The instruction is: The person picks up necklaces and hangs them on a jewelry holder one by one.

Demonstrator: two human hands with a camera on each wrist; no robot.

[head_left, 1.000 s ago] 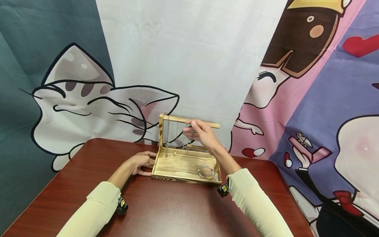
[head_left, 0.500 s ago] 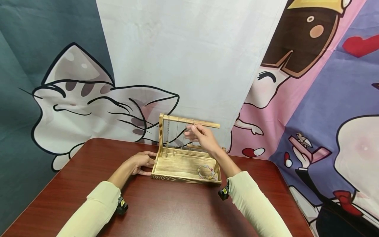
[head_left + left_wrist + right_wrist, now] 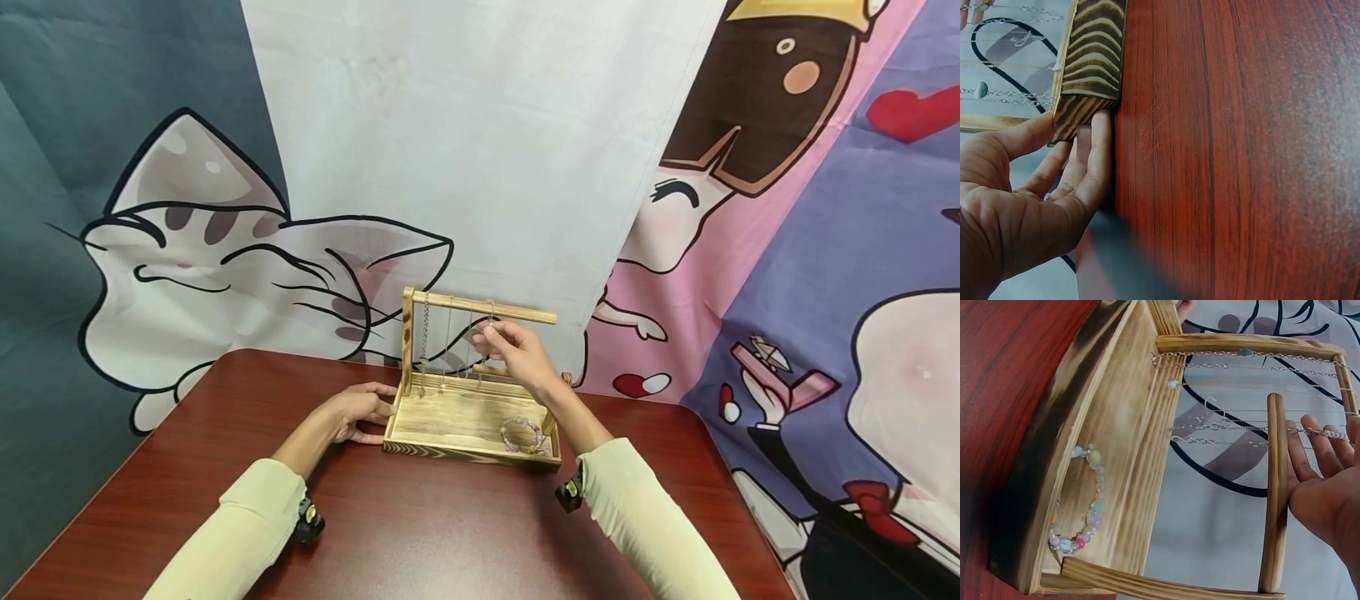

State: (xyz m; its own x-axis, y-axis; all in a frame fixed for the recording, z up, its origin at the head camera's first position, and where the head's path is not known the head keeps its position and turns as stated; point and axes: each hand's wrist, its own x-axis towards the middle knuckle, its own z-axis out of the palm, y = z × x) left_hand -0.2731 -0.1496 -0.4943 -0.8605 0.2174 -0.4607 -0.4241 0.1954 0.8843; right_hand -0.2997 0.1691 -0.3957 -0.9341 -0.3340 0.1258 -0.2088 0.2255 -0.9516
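A wooden jewelry stand (image 3: pixel 457 421) sits on the table, several necklaces hanging from its upper bar (image 3: pixel 525 314). With thumb and fingertips my left hand (image 3: pixel 360 412) holds the left end of its tray; the left wrist view shows the thumb at the rim and fingers low against the striped wood. My right hand (image 3: pixel 517 350) is just under the bar, pinching a thin chain necklace (image 3: pixel 491 308) looped over it. In the right wrist view that necklace (image 3: pixel 1297 430) runs to my fingers, partly hidden by them. A beaded bracelet (image 3: pixel 521 436) lies at the tray's right end.
A shorter wooden bar (image 3: pixel 1277 487) on the stand passes close to my right hand. Other chains (image 3: pixel 425 337) hang left of it. The reddish table (image 3: pixel 450 533) extends in front; a printed cloth (image 3: pixel 480 150) hangs behind.
My right hand has come down a little from the bar and shifted slightly right, and the chain loop over the bar shows above its fingers. The left hand stays put.
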